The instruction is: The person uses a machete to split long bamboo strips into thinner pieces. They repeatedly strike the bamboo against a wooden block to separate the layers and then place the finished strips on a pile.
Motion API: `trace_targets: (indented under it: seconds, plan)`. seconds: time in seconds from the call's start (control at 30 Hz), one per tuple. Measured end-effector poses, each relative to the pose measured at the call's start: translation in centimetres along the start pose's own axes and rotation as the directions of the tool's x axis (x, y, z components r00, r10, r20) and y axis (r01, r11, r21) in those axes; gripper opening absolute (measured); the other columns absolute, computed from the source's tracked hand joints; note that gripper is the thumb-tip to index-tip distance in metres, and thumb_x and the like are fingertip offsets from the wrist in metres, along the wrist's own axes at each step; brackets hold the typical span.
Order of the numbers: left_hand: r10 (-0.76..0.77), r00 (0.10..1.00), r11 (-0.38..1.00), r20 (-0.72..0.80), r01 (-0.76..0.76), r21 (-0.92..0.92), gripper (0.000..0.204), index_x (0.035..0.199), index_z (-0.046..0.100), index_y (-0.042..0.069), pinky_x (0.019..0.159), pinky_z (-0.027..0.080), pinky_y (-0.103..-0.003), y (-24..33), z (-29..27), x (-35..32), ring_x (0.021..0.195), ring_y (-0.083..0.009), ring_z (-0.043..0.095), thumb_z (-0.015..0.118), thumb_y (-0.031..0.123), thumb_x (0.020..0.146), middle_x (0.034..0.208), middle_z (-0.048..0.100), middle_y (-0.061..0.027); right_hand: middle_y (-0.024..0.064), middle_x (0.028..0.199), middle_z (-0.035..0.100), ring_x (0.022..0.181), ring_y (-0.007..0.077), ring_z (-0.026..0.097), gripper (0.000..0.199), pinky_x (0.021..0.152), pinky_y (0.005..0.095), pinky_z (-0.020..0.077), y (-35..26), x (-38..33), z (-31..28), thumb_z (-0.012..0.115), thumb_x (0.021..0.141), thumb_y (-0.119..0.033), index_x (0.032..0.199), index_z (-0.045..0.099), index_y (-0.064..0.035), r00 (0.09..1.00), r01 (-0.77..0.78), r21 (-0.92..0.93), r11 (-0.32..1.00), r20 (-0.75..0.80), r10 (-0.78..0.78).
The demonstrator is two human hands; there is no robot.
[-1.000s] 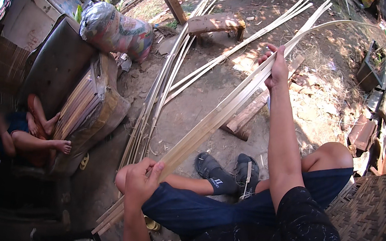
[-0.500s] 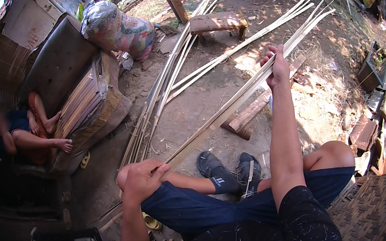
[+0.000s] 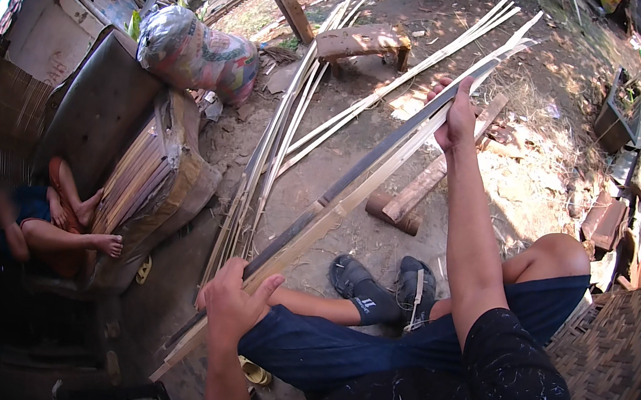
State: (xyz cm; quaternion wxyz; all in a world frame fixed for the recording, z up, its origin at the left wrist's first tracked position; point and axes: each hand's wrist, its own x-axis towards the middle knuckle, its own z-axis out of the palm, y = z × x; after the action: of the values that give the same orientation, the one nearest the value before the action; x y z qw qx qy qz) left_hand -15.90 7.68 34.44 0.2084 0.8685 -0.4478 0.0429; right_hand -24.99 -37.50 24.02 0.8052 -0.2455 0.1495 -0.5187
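I sit on the ground with both hands on a bundle of long bamboo strips [image 3: 355, 184] that runs diagonally from lower left to upper right. My left hand [image 3: 232, 306] grips the strips near their lower end, close to my knee. My right hand [image 3: 455, 114] is stretched far forward and closed around the same strips near their upper part. The strips' far tips fan out past my right hand. My feet in dark sandals [image 3: 382, 285] rest below the bundle.
More bamboo strips [image 3: 275, 145] lie on the dirt to the left. A short log [image 3: 393, 212], a wooden bench [image 3: 362, 39], a stuffed sack [image 3: 198, 54] and stacked slats [image 3: 137, 176] surround me. A seated person [image 3: 50, 221] is at left. A woven mat [image 3: 616, 352] lies at right.
The bundle has shifted and turned slightly in my hands, its upper tips swinging a little; my right hand slid along it while my left hand kept its grip low.
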Motion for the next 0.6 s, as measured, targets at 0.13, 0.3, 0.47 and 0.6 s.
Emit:
trace_targets:
  seconds: [0.13, 0.3, 0.47, 0.6]
  plan:
    - [0.036, 0.999, 0.996, 0.016, -0.037, 0.083, 0.046, 0.085, 0.057, 0.002, 0.061, 0.045, -0.045, -0.6, 0.1, 0.2, 0.071, -0.0418, 0.057, 0.073, 0.045, 0.086, 0.076, 0.057, -0.0182, 0.0038, 0.081, 0.051, 0.07, 0.0155, 0.054, 0.048, 0.068, 0.0326, 0.0534, 0.0, -0.5, 0.9, 0.042, 0.102, -0.055, 0.102, 0.048, -0.0067, 1.0, -0.01, 0.207, 0.978, 0.026, 0.005]
    - [0.023, 1.0, 0.976, -0.011, -0.02, 0.218, 0.045, 0.089, 0.058, 0.003, 0.061, 0.047, -0.045, -2.0, 1.4, -0.4, 0.074, -0.0427, 0.058, 0.072, 0.046, 0.086, 0.079, 0.059, -0.0175, -0.0004, 0.072, 0.04, 0.061, 0.01, 0.041, 0.044, 0.055, 0.0254, 0.0421, 0.5, 0.2, 0.8, 0.033, 0.106, -0.05, 0.105, 0.045, -0.0078, 0.988, -0.149, 0.474, 0.868, 0.108, 0.11]
    - [0.093, 0.982, 0.995, -0.166, -0.095, -0.006, 0.042, 0.091, 0.058, 0.003, 0.063, 0.046, -0.046, -1.4, 1.9, -0.3, 0.072, -0.0424, 0.059, 0.073, 0.042, 0.087, 0.078, 0.059, -0.0174, -0.0047, 0.062, 0.034, 0.051, 0.0076, 0.035, 0.048, 0.047, 0.0229, 0.0341, -1.2, -0.1, 0.4, 0.035, 0.105, -0.054, 0.086, 0.046, -0.0118, 0.923, -0.302, 0.596, 0.744, 0.379, 0.071]
    - [0.011, 0.993, 0.998, -0.118, -0.002, 0.069, 0.043, 0.089, 0.053, 0.003, 0.063, 0.044, -0.047, -1.1, 1.9, -1.5, 0.071, -0.0421, 0.057, 0.075, 0.04, 0.085, 0.073, 0.054, -0.016, -0.004, 0.064, 0.038, 0.056, 0.0082, 0.041, 0.046, 0.052, 0.0241, 0.0404, -0.6, -0.9, 1.6, 0.045, 0.103, -0.05, 0.077, 0.044, -0.0117, 0.966, -0.233, 0.612, 0.756, 0.236, 0.106]
